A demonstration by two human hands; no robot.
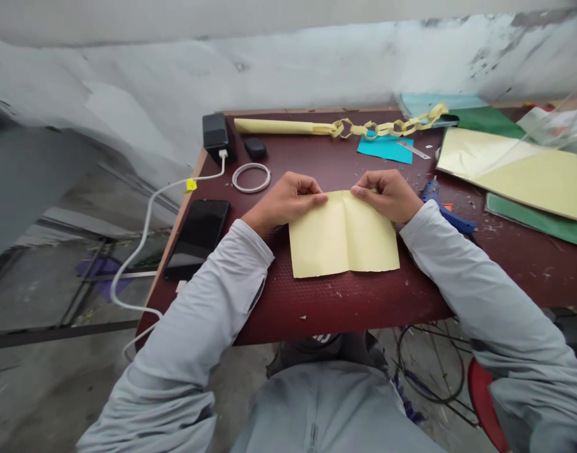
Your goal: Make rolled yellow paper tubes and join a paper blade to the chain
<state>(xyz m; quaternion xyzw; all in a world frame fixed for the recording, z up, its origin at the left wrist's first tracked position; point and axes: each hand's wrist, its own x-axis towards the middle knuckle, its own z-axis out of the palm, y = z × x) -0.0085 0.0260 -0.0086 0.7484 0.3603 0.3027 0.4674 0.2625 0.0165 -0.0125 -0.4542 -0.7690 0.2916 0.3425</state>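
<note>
A pale yellow sheet of paper [319, 242] with a crease down its middle is held up over the dark red table [279, 311]. My left hand [295, 196] pinches its top edge left of the crease, thumb in front. Just right of the crease, my right hand [385, 194] grips the same edge between thumb and fingers. Behind the hands lies a rolled yellow paper tube [279, 126], with a yellow paper chain [373, 130] trailing from its right end. A blue glue gun [446, 211] rests beside my right wrist.
On the left are a phone [198, 236], a roll of tape [251, 178], a small black case [255, 148] and a black charger [216, 135] with a white cable. Blue paper [385, 148], a blade [413, 149] and a yellow paper stack [515, 170] lie right.
</note>
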